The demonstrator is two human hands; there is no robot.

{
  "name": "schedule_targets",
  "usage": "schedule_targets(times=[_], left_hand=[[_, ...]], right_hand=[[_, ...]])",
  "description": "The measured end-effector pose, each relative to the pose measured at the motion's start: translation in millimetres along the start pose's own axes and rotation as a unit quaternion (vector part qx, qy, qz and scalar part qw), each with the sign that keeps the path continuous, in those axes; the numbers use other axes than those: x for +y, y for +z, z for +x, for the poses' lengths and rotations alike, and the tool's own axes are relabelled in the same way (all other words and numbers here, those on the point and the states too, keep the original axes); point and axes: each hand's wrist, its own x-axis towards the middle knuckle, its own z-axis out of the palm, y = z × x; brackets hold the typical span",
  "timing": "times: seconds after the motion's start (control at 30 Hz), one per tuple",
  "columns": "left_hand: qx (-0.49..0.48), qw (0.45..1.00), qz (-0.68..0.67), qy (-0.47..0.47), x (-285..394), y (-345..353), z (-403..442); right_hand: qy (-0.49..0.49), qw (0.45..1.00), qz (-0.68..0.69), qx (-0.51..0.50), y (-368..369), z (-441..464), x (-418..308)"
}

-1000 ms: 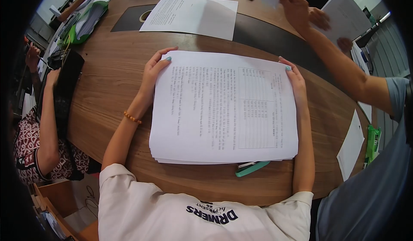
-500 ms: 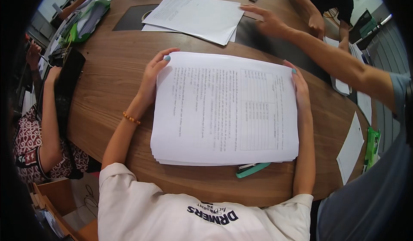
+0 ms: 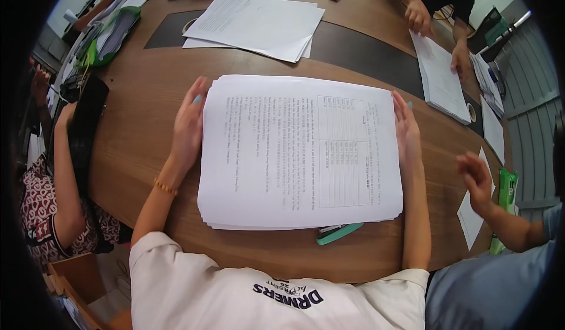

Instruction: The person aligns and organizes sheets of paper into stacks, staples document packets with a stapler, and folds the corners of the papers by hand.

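Observation:
A thick stack of printed sheets (image 3: 300,153) lies on the wooden table in front of me, its edges slightly uneven. My left hand (image 3: 190,121) is at the stack's left edge, fingers stretched out and flat against the side. Along the right edge rests my right hand (image 3: 406,127), also with straight fingers. Neither hand is wrapped round the paper. A green stapler (image 3: 340,233) sticks out from under the near edge of the stack.
Beyond the stack lie loose sheets (image 3: 253,27) over a dark table strip. A person's hand (image 3: 475,177) hovers at the right. Another person's hands touch a paper pile (image 3: 441,80) at the back right. Green packaging (image 3: 506,197) sits at the right edge.
My left hand has loosened from the stack's upper left corner and flattened along its side. The co-worker's hand at the right has drawn back from the far sheets, where another sheet was laid.

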Motion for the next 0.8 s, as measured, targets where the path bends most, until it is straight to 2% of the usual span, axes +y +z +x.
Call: schedule_targets(times=[0.1,0.17,0.23,0.4,0.5,0.6,0.67,0.73,0.8], left_hand=[[-0.027,1.0,0.002,-0.005,-0.6,7.0,-27.9],[-0.049,0.998,0.025,-0.009,2.5,16.4,-32.3],[-0.03,0.993,0.106,-0.03,5.2,22.7,-28.0],[-0.058,0.995,0.048,-0.064,10.3,9.4,-17.0],[-0.075,0.993,0.079,-0.047,10.1,1.5,-19.5],[-0.066,0.987,0.109,-0.097,20.2,-0.7,-17.5],[-0.084,0.969,0.234,-0.011,30.5,-4.9,-5.1],[-0.063,0.957,0.282,0.001,59.7,17.7,17.2],[-0.163,0.84,0.501,0.132,75.4,44.8,48.0]], right_hand=[[0.052,0.998,0.033,0.03,-7.6,-21.6,-3.7],[0.022,0.988,-0.155,-0.019,3.8,-34.2,0.0],[0.029,0.99,-0.134,-0.007,7.1,-36.9,0.1],[0.034,0.99,-0.13,0.039,16.5,-61.2,3.5],[0.056,0.991,-0.115,0.05,26.0,-70.5,-2.7],[0.073,0.993,-0.095,0.022,13.0,-66.6,-1.7],[0.051,0.995,-0.072,0.041,3.3,-61.0,-2.3],[0.029,0.996,-0.049,0.062,-6.3,-56.5,-10.8],[-0.015,0.968,-0.248,0.024,-10.1,-59.3,-35.1]])
